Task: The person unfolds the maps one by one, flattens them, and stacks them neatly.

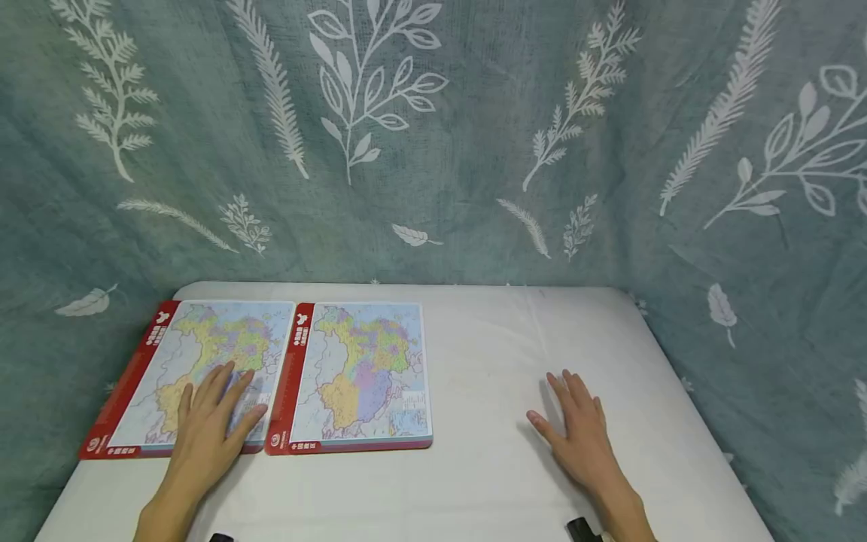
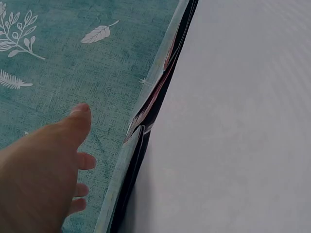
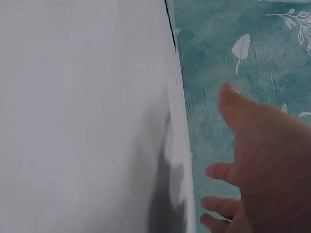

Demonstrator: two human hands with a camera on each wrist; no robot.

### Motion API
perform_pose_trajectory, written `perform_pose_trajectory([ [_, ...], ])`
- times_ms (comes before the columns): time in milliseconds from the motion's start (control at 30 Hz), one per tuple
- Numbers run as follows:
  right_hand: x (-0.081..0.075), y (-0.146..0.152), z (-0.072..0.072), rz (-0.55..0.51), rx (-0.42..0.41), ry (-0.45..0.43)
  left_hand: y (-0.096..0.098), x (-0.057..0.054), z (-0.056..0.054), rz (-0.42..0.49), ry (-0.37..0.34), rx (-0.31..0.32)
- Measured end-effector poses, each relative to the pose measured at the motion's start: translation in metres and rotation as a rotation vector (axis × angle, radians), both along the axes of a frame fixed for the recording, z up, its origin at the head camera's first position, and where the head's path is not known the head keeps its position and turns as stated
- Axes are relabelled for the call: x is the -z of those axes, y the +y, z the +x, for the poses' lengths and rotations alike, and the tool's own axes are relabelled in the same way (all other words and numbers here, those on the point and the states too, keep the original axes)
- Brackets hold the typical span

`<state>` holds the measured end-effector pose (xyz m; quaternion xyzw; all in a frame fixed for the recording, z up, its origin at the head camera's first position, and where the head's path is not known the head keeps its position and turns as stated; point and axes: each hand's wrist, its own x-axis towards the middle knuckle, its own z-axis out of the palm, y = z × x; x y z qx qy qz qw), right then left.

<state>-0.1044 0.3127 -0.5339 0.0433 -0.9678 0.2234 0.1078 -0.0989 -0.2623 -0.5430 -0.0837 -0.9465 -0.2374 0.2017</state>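
Observation:
Two map boards with red left borders lie side by side on the white table. My left hand [image 1: 208, 425] is over the lower part of the left map board [image 1: 145, 403], fingers spread; whether it touches cannot be told. Beside it, the right map board [image 1: 362, 376] has a thick edge, like a stack. My right hand [image 1: 581, 433] is over the table's right side with fingers extended, holding nothing, its shadow beside it. In the left wrist view the left hand [image 2: 41, 170] holds nothing. The right wrist view shows the right hand [image 3: 272, 170] with thumb and fingers apart.
A white cloth covers the table [image 1: 484, 482]. Green curtain [image 1: 460, 226] with white leaf prints surrounds its back and sides. A dark gap runs along the table edge [image 2: 158, 116] in the left wrist view.

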Motion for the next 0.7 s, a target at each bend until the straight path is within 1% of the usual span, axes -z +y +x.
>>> perform_pose_trajectory([
  [133,0.006,-0.012,0.001,0.008,-0.007,-0.038,0.004,0.002,0.0,0.028,-0.022,0.002],
  [200,0.008,-0.016,0.001,0.014,-0.007,-0.035,0.006,0.002,0.0,0.053,-0.035,0.012],
  [333,0.01,-0.024,0.003,0.007,-0.009,-0.033,0.008,0.0,0.0,0.088,-0.085,0.032],
  [533,0.013,-0.036,0.003,0.011,-0.029,-0.021,0.01,-0.001,0.003,0.125,-0.151,0.02],
  [700,0.014,-0.042,0.006,-0.029,-0.064,-0.006,0.011,-0.003,0.001,0.152,-0.147,0.026],
])
